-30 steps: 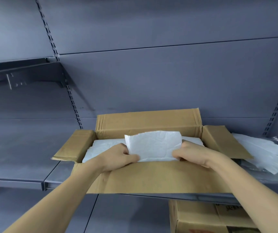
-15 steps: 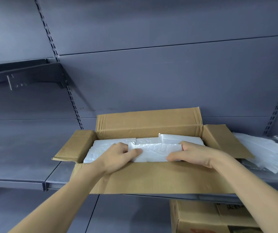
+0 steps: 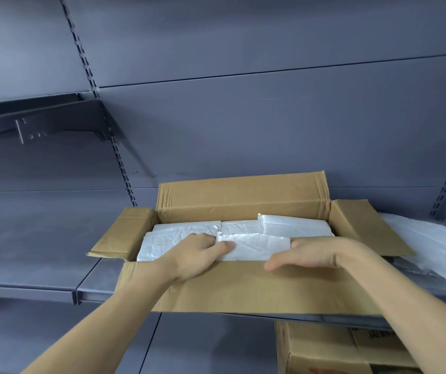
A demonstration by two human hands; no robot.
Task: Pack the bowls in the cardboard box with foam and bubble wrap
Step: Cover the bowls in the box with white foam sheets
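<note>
A white foam sheet (image 3: 254,245) is pinched by the left hand (image 3: 194,256) inside the open cardboard box (image 3: 243,287) at the shelf's (image 3: 41,255) front edge; the right hand (image 3: 313,253) is laid spread on it.

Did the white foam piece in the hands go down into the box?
Yes. The foam sheet stood up against the back flap of the cardboard box a second ago; now it lies low inside, under the left hand and right hand.
</note>
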